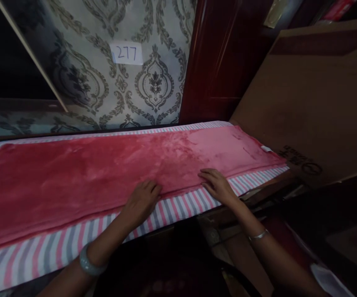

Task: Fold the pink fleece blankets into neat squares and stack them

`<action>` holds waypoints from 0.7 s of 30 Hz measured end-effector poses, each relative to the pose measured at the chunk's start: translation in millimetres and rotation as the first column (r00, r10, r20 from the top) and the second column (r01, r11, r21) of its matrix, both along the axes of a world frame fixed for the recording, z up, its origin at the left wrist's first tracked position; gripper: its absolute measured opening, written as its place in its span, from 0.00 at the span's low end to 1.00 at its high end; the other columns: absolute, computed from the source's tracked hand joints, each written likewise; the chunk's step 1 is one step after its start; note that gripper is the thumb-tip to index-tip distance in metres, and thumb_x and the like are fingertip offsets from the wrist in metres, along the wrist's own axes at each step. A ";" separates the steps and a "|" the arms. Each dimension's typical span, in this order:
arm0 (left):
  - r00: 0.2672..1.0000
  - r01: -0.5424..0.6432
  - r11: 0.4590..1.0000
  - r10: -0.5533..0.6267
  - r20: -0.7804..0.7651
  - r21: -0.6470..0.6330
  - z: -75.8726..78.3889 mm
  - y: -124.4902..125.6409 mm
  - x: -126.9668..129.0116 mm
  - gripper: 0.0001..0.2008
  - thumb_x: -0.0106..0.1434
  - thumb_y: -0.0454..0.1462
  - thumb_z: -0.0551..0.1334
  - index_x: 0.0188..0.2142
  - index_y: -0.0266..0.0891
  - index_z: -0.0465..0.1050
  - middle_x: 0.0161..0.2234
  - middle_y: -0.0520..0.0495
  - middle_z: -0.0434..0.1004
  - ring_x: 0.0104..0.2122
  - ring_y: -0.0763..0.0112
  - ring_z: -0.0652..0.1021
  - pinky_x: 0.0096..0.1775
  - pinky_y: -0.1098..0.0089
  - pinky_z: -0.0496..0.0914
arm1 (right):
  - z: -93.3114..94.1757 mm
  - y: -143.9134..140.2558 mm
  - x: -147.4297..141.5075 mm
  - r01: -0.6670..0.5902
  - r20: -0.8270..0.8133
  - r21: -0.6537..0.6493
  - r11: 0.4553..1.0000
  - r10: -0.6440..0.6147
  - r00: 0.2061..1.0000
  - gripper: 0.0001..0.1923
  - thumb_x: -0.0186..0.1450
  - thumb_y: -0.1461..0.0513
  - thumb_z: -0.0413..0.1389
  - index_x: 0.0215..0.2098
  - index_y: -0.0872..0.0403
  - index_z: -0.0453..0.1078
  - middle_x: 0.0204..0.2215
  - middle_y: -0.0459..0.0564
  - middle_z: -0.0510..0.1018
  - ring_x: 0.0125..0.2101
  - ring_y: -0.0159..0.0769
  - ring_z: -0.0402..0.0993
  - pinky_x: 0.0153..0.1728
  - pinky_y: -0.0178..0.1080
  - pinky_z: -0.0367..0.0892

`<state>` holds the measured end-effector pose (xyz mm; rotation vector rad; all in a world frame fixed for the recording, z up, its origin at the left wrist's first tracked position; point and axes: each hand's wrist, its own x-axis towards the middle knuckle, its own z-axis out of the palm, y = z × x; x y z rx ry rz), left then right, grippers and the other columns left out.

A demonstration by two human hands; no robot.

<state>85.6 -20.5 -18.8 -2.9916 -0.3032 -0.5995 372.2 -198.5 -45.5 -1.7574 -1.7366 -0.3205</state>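
Observation:
A long pink plush blanket (110,169) lies spread over a white cloth with pink and grey stripes (178,208). At the blanket's near edge, around its middle, my left hand (142,202) has its fingers bent and closed on the plush fabric; the thumb is hidden. Farther right, my right hand (217,185) rests on the same edge, fingers stretched out and apart, the fingertips touching the plush surface. The pile looks darker to the left and paler to the right. A small white label (266,148) shows at the blanket's right end.
Behind the blanket stands a patterned wallpapered wall (153,82) with a paper marked 277 (127,53). A dark red wooden panel (218,62) adjoins it. The large cardboard box (317,95) borders the right end. A dark screen-like panel (14,57) is at upper left.

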 end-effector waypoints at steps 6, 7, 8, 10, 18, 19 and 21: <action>0.980 0.052 0.997 -0.062 0.188 0.056 -12.8 7.6 2.2 0.11 0.66 0.27 0.55 0.41 0.37 0.75 0.36 0.43 0.77 0.37 0.62 0.75 0.42 0.62 0.71 | -0.8 -2.6 -7.4 0.017 0.011 0.054 0.998 -0.017 1.000 0.09 0.72 0.64 0.50 0.45 0.51 0.72 0.42 0.54 0.79 0.44 0.43 0.75 0.46 0.49 0.72; 0.975 0.064 0.995 -0.078 0.210 0.073 -14.3 8.4 1.6 0.11 0.66 0.27 0.55 0.41 0.37 0.75 0.36 0.43 0.77 0.37 0.62 0.75 0.42 0.62 0.71 | -1.0 -2.5 -7.9 0.017 0.007 0.065 0.998 -0.017 1.000 0.09 0.72 0.64 0.50 0.44 0.51 0.72 0.40 0.54 0.79 0.43 0.43 0.75 0.45 0.49 0.72; 0.973 0.074 0.994 -0.090 0.214 0.083 -15.2 8.7 1.2 0.11 0.67 0.27 0.55 0.41 0.36 0.75 0.36 0.43 0.77 0.36 0.62 0.75 0.41 0.63 0.71 | -1.1 -2.5 -8.2 0.015 0.003 0.074 0.997 -0.016 1.000 0.08 0.72 0.64 0.50 0.43 0.51 0.72 0.39 0.54 0.79 0.42 0.43 0.75 0.44 0.48 0.72; 0.977 0.088 0.993 -0.101 0.189 0.073 -15.0 7.8 0.3 0.11 0.67 0.27 0.54 0.40 0.37 0.75 0.36 0.43 0.77 0.36 0.62 0.75 0.41 0.62 0.71 | -1.1 -2.9 -8.3 0.010 -0.006 0.085 0.996 -0.009 1.000 0.08 0.72 0.64 0.50 0.43 0.52 0.71 0.38 0.54 0.79 0.42 0.42 0.75 0.44 0.47 0.72; 0.982 0.035 0.999 -0.038 0.183 0.017 -6.0 -1.3 -0.9 0.12 0.71 0.34 0.53 0.46 0.37 0.74 0.38 0.41 0.77 0.38 0.61 0.76 0.40 0.60 0.73 | 8.2 -1.2 -23.1 0.041 -0.039 0.058 0.997 -0.039 0.998 0.10 0.69 0.62 0.52 0.46 0.50 0.73 0.41 0.55 0.78 0.44 0.45 0.74 0.46 0.50 0.71; 0.984 0.036 0.999 -0.037 0.172 0.011 -6.2 -1.1 -0.7 0.12 0.71 0.34 0.53 0.47 0.37 0.74 0.38 0.41 0.77 0.38 0.60 0.76 0.40 0.60 0.73 | 9.3 1.7 -27.5 0.040 -0.037 0.052 0.998 -0.038 0.999 0.11 0.69 0.61 0.53 0.48 0.50 0.73 0.42 0.55 0.78 0.45 0.46 0.73 0.47 0.51 0.71; 0.987 0.042 0.999 -0.043 0.152 0.012 -7.6 -0.2 -0.3 0.12 0.70 0.33 0.54 0.47 0.37 0.74 0.38 0.42 0.77 0.38 0.60 0.76 0.41 0.59 0.73 | 10.1 8.8 -36.1 0.012 -0.024 0.036 0.999 -0.012 1.000 0.14 0.69 0.61 0.53 0.52 0.50 0.72 0.46 0.57 0.77 0.48 0.47 0.72 0.49 0.52 0.70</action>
